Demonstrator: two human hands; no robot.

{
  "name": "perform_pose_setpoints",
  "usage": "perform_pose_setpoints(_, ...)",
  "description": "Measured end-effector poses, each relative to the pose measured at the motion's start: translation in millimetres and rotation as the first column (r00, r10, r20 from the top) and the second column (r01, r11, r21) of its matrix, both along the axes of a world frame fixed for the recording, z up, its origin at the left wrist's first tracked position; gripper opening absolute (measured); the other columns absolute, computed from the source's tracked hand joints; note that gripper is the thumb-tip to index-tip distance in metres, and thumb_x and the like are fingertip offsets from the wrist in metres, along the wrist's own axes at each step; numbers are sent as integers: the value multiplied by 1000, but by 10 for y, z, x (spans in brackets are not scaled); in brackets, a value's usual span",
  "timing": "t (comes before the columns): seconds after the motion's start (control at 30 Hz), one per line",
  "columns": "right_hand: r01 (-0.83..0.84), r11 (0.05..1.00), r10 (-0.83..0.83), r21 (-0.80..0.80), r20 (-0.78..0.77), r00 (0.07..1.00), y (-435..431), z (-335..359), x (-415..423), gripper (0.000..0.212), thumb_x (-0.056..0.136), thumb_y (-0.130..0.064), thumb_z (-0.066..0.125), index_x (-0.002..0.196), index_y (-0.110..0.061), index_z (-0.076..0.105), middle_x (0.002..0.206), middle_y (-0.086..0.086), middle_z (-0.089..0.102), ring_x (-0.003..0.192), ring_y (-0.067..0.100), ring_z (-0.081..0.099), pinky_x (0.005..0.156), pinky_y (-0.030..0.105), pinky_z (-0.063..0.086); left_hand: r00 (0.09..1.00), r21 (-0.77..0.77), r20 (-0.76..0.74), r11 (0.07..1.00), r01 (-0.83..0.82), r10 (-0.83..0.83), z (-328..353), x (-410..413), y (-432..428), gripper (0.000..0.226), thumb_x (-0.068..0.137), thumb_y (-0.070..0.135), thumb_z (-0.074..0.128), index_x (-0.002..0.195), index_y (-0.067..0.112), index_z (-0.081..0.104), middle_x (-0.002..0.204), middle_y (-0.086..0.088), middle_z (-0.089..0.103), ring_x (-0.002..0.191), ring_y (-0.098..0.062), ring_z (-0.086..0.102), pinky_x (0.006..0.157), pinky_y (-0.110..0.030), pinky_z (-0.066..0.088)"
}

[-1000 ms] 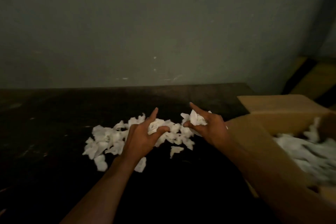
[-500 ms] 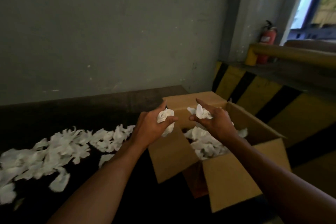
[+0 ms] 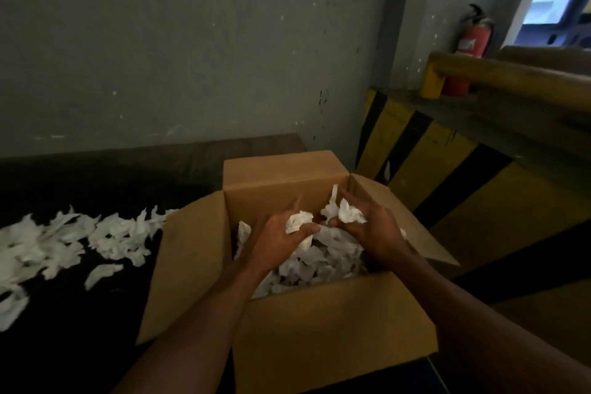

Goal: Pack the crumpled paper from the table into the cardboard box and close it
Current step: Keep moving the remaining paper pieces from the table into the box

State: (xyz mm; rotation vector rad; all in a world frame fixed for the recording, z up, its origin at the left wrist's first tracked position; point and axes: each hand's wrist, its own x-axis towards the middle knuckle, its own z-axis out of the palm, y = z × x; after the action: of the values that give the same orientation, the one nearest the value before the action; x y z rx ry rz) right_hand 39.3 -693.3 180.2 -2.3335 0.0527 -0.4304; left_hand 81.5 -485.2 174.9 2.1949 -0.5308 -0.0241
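Note:
An open cardboard box (image 3: 335, 329) stands at the table's right end, its four flaps spread out. White crumpled paper (image 3: 323, 262) fills its bottom. Both my hands hover over the box opening. My left hand (image 3: 275, 240) grips a wad of crumpled paper (image 3: 299, 221) between thumb and fingers. My right hand (image 3: 374, 230) holds another wad (image 3: 347, 213) the same way. A long scatter of loose crumpled paper (image 3: 73, 240) lies on the dark table (image 3: 112, 176) to the left of the box.
A grey wall rises behind the table. To the right stands a yellow-and-black striped barrier (image 3: 447, 176) with a yellow rail (image 3: 511, 73) above it and a red fire extinguisher (image 3: 473, 41) behind.
Both hands lifted wads from the table pile and carried them right, over the box, then lowered them into its opening. The view swung right with them.

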Motion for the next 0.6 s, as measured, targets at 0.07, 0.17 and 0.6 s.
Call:
perform_pose_setpoints(0.07, -19, 999, 20, 34, -25, 999, -62, -102, 26, 68, 74, -46, 75, 135, -28, 50, 130, -2, 60, 120, 16, 54, 95, 26, 42, 1000, 46, -1, 999, -22, 22, -54, 26, -39, 77, 80, 66, 56, 144, 27, 39, 137, 8, 53, 126, -14, 49, 103, -22, 34)
perform_pose_setpoints(0.17, -58, 997, 62, 59, -68, 996, -123, -218, 75, 71, 73, -51, 74, 136, -30, 49, 130, -3, 60, 123, 15, 52, 103, 34, 42, 998, 105, 41, 993, -59, 55, -111, 33, -60, 72, 84, 58, 57, 144, 23, 38, 132, 7, 58, 121, -10, 52, 89, -8, 23)
perform_pose_setpoints(0.6, -93, 995, 95, 26, -125, 988, -184, -323, 232, 64, 62, -83, 56, 87, -27, 72, 87, -5, 70, 82, 10, 64, 70, 39, 55, 994, 384, 52, 917, -112, 99, -378, 70, -5, 68, 70, 75, 59, 125, 37, 55, 134, 6, 42, 123, -19, 37, 102, -42, 35)
